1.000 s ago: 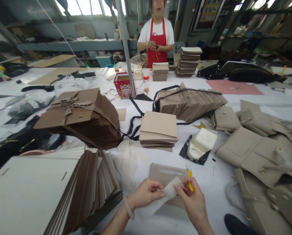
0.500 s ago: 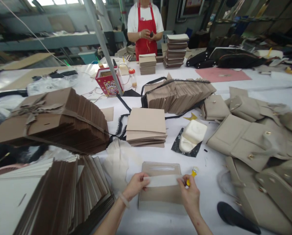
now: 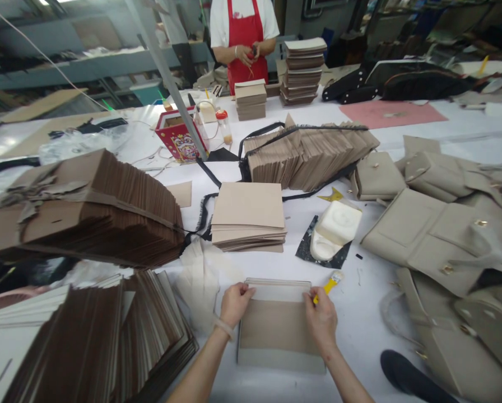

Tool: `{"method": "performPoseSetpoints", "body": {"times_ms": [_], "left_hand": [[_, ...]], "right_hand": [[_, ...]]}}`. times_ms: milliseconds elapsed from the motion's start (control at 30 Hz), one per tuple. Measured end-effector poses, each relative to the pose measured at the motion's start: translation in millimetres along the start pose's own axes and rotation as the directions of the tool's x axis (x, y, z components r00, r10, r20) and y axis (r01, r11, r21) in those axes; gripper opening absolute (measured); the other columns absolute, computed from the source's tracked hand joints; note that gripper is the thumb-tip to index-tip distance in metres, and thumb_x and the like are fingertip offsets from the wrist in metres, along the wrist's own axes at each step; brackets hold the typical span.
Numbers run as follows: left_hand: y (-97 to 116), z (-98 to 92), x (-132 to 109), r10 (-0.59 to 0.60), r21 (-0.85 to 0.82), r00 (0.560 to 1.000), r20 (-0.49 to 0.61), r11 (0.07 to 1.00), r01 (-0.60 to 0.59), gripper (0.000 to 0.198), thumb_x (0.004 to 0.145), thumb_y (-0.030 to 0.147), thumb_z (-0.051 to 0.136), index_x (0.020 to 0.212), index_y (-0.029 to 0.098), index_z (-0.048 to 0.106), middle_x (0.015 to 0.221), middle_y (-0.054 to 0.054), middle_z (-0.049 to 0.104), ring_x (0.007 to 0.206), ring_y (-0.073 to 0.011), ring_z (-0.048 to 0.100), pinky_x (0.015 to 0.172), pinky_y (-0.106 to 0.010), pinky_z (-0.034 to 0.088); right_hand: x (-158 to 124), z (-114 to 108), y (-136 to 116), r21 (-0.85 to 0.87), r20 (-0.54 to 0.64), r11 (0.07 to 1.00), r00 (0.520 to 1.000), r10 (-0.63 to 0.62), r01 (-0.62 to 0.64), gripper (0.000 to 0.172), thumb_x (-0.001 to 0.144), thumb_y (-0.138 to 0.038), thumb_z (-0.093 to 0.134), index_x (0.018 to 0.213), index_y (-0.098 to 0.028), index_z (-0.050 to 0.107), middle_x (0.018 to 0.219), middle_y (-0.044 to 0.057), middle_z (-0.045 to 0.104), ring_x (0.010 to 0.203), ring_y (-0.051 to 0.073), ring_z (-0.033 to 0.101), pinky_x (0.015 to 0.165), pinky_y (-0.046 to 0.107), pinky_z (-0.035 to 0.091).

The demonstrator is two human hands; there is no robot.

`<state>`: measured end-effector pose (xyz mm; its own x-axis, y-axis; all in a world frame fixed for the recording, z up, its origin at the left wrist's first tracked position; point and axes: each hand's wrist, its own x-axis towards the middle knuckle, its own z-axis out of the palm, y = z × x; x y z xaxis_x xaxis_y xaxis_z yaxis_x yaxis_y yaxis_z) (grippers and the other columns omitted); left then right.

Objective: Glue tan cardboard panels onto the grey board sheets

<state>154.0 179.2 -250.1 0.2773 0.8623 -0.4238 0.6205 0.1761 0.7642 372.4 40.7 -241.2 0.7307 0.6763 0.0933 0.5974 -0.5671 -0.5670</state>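
Behind the fanned stack of brown cardboard sheets (image 3: 108,336), a red printed carton (image 3: 177,140) is showing a design too small to read. The left hand (image 3: 235,303) is pinching the left end of a pale white strip (image 3: 278,293), which is lying along the top edge of a flat beige rectangular panel (image 3: 276,330) on the white table (image 3: 360,313). The right hand (image 3: 320,317) is pressing down the strip's right end while clutching a yellow-handled tool (image 3: 330,284).
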Motion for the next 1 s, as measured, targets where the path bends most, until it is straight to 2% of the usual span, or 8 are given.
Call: {"method": "performPoseSetpoints", "body": {"times_ms": [167, 300, 633, 1000], "left_hand": [[-4, 3.3, 0, -0.064, 0.056, 0.997, -0.042, 0.996, 0.067, 0.027, 0.079, 0.042, 0.065, 0.072, 0.017, 0.069, 0.067, -0.002, 0.067, 0.065, -0.0161, 0.058, 0.061, -0.025, 0.032], [-8, 6.4, 3, -0.084, 0.047, 0.995, -0.056, 0.995, 0.086, 0.030, 0.079, 0.045, 0.064, 0.072, 0.016, 0.069, 0.067, -0.003, 0.069, 0.065, -0.0165, 0.060, 0.061, -0.025, 0.034], [-9, 6.6, 7, -0.089, -0.026, 0.994, -0.065, 0.996, 0.088, 0.035, 0.073, 0.049, 0.064, 0.065, 0.016, 0.068, 0.063, -0.003, 0.068, 0.064, -0.0176, 0.059, 0.061, -0.026, 0.036], [-16, 7.6, 9, -0.043, -0.023, 0.998, -0.041, 0.999, 0.042, 0.045, 0.073, 0.060, 0.058, 0.063, 0.017, 0.065, 0.060, -0.002, 0.064, 0.065, -0.0196, 0.057, 0.064, -0.029, 0.036]], "right_hand": [[3, 3, 1, -0.040, -0.006, 0.999, 1.000, 0.014, -0.014, 0.031, 0.086, -0.050, 0.046, 0.084, -0.022, 0.058, 0.078, 0.005, 0.061, 0.070, 0.022, 0.052, 0.064, 0.030, 0.033], [4, 5, 2, -0.043, -0.002, 0.999, 1.000, 0.019, -0.019, 0.030, 0.086, -0.051, 0.046, 0.084, -0.022, 0.056, 0.079, 0.005, 0.061, 0.071, 0.023, 0.053, 0.065, 0.031, 0.033], [3, 8, 1, -0.007, 0.001, 1.000, 1.000, 0.027, -0.027, 0.027, 0.086, -0.049, 0.047, 0.087, -0.023, 0.054, 0.079, 0.003, 0.060, 0.073, 0.022, 0.054, 0.066, 0.030, 0.037], [2, 10, -1, 0.020, -0.016, 0.999, 0.999, 0.038, -0.038, 0.024, 0.086, -0.045, 0.045, 0.087, -0.023, 0.053, 0.080, 0.003, 0.060, 0.076, 0.021, 0.056, 0.070, 0.031, 0.039]]}}
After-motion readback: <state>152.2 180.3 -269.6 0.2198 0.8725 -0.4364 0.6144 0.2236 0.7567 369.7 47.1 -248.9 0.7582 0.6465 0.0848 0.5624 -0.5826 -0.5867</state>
